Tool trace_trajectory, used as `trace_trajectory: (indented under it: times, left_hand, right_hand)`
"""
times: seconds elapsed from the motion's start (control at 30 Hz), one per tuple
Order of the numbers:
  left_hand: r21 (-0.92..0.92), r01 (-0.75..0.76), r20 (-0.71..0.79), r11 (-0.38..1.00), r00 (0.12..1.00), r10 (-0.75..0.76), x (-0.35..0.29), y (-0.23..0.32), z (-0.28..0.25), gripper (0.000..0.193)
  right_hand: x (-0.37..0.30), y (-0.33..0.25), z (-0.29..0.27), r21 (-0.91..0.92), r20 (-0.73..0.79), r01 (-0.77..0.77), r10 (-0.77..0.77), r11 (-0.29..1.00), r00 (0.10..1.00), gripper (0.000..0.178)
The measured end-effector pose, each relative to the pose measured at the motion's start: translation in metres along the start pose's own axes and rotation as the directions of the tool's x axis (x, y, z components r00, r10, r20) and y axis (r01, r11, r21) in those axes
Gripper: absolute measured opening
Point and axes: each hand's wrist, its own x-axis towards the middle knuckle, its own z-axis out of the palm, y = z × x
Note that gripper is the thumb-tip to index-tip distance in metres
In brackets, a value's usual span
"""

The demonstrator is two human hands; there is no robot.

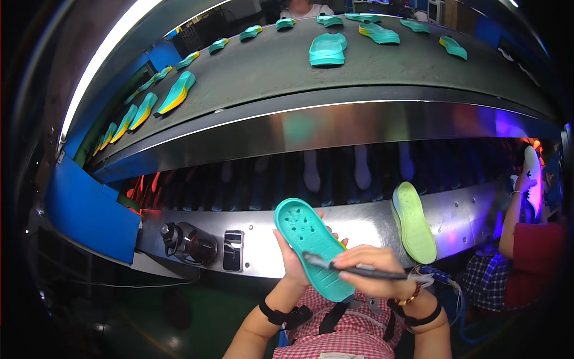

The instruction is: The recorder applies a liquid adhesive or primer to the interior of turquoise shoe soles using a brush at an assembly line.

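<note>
A teal shoe sole (301, 234) with small holes and grooves is held tilted in front of me. My left hand (290, 258) wraps around it from below, with fingertips showing past its right edge. Between the closed fingers of my right hand (375, 263) is a brush (315, 259) with a dark handle. Its blurred head lies over the middle of the sole's upper face, apparently touching it. To the right, a pale green sole (415, 224) rests on the metal ledge by itself.
A dark bottle (191, 242) and a phone (233, 250) stand left on the metal ledge (263, 239). Above, a conveyor belt (257, 72) carries several teal and yellow soles. Pale soles lie in the dark gap beneath it. At right, a co-worker's hand (526, 182) holds a sole.
</note>
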Motion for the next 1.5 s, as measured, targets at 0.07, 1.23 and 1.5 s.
trace_trajectory:
  times: [0.07,1.23,1.5]
  left_hand:
    - [-0.071,-0.011,0.035,0.997,0.999,0.014,0.005,0.003,0.002,0.088]
    - [0.087,-0.026,0.136,0.996,0.991,0.014,0.001,0.002,0.027,0.066]
    - [0.247,-0.043,0.112,0.968,0.994,0.016,0.004,0.017,0.030,0.067]
  right_hand:
    - [-0.005,-0.006,0.006,0.108,0.135,0.009,-0.024,0.994,0.991,0.021]
    - [-0.007,0.007,-0.032,0.332,0.185,-0.166,0.109,0.929,0.977,0.023]
    - [0.004,0.004,-0.040,0.265,0.243,-0.102,0.036,0.959,0.969,0.019]
